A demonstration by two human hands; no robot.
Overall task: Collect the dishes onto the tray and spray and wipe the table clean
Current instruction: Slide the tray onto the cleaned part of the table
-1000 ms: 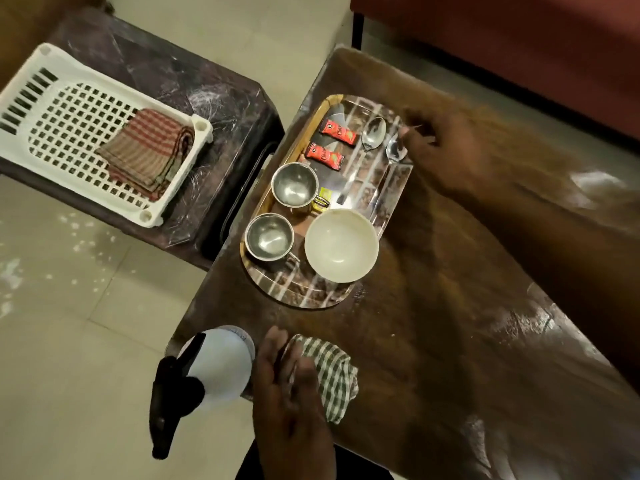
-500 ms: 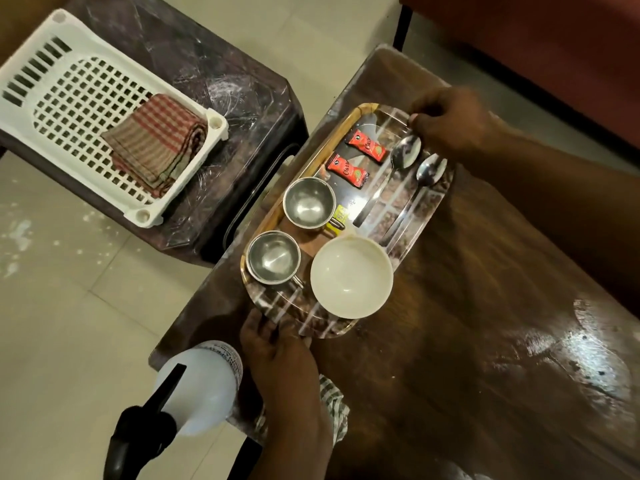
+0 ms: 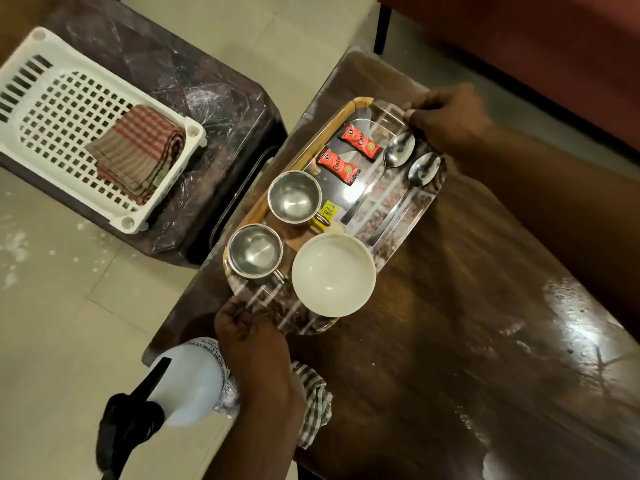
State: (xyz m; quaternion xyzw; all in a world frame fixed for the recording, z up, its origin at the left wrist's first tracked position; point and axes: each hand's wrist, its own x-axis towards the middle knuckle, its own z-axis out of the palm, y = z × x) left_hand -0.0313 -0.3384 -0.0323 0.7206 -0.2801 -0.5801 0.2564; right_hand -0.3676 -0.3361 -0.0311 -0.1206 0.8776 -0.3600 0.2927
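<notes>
An oval shiny tray lies on the dark wooden table. It carries two steel cups, a white bowl, two spoons and two red sachets. My left hand grips the tray's near end. My right hand grips its far end. A white spray bottle with a black trigger stands at the table's near corner. Beside it, partly under my left forearm, lies a green checked cloth.
Left of the table stands a dark low stool with a white perforated basket that holds a folded red checked cloth. A red-brown sofa runs along the far right. Pale tiled floor lies to the left.
My left hand left the checked cloth and took hold of the tray's near end. My right hand moved from the spoons to the tray's far rim. The camera view has shifted.
</notes>
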